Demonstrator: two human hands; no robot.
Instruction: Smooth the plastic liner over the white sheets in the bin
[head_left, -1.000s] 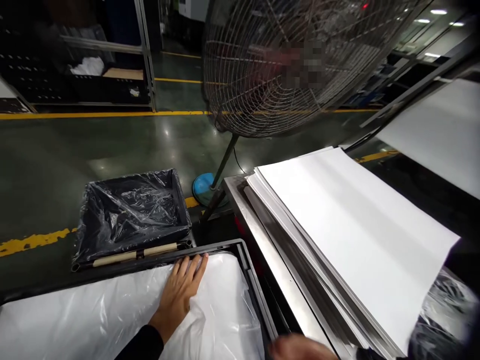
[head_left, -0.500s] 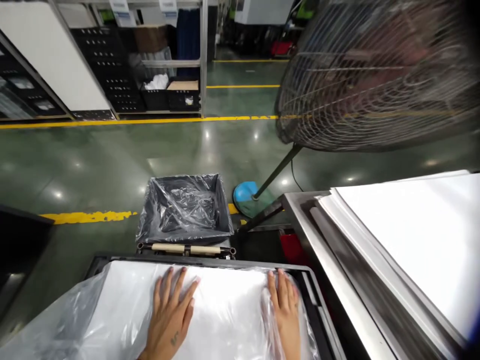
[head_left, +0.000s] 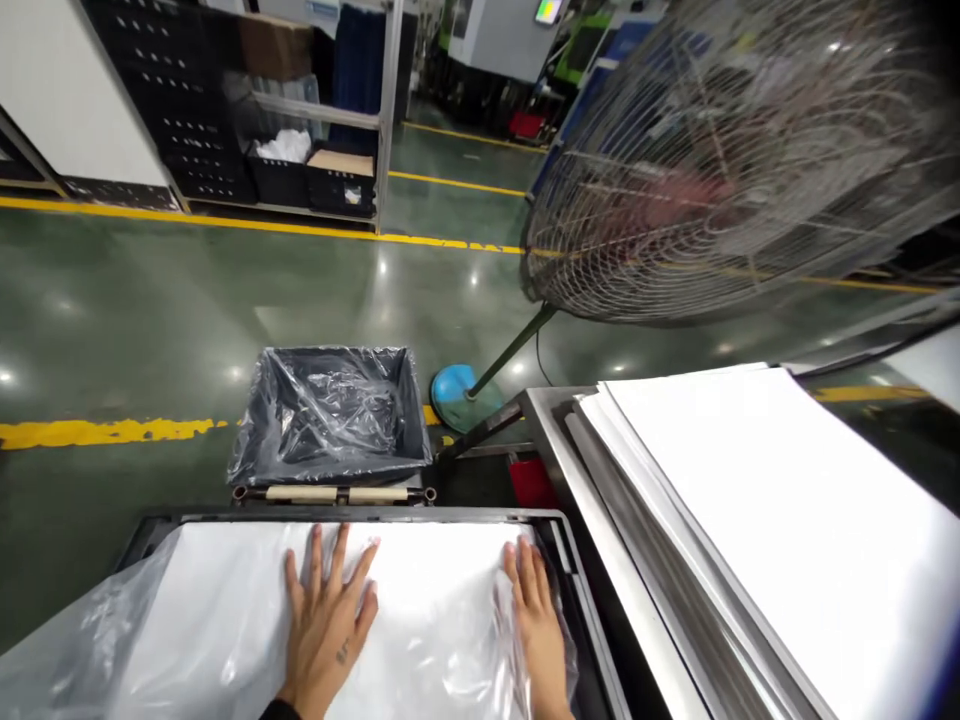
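My left hand (head_left: 326,625) lies flat with fingers spread on a white sheet under clear plastic film (head_left: 420,580). My right hand (head_left: 536,635) rests near the sheet's right side, its fingers on a loose fold of the film. Neither hand grips anything. The sheet fills a black-rimmed frame (head_left: 360,515), and the film spills past its left side. To the right, a thick stack of white sheets (head_left: 772,510) lies on a stainless steel table (head_left: 600,530).
Beyond the black frame stands a bin lined with black plastic (head_left: 330,415). A large wire-caged floor fan (head_left: 720,170) on a blue base (head_left: 454,397) stands behind the steel table. Yellow lines mark the green floor, with shelving (head_left: 307,180) at the back.
My right hand has come from the lower right onto the film beside my left hand. My head has turned left, so the fan and white stack sit further right.
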